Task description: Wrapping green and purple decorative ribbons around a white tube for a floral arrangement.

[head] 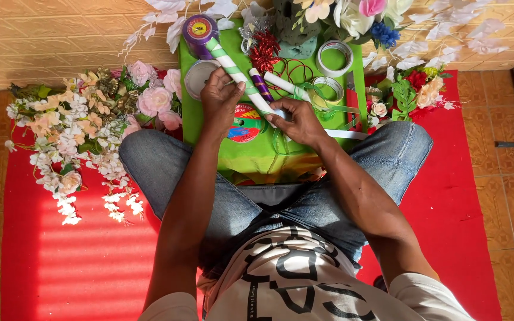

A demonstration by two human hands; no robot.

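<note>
The left hand point(220, 95) is closed around a white stick point(236, 74) wound with green ribbon, gripping it at mid-length. The right hand point(300, 122) pinches the stick's lower end, fingers together on the ribbon. The stick lies slanted over a green board point(209, 128) resting across the person's knees. A purple ribbon spool point(200, 28) sits at the stick's upper end. Tape rolls point(334, 57) lie nearby. Artificial flowers point(84, 128) lie on the red mat point(78, 261).
</note>
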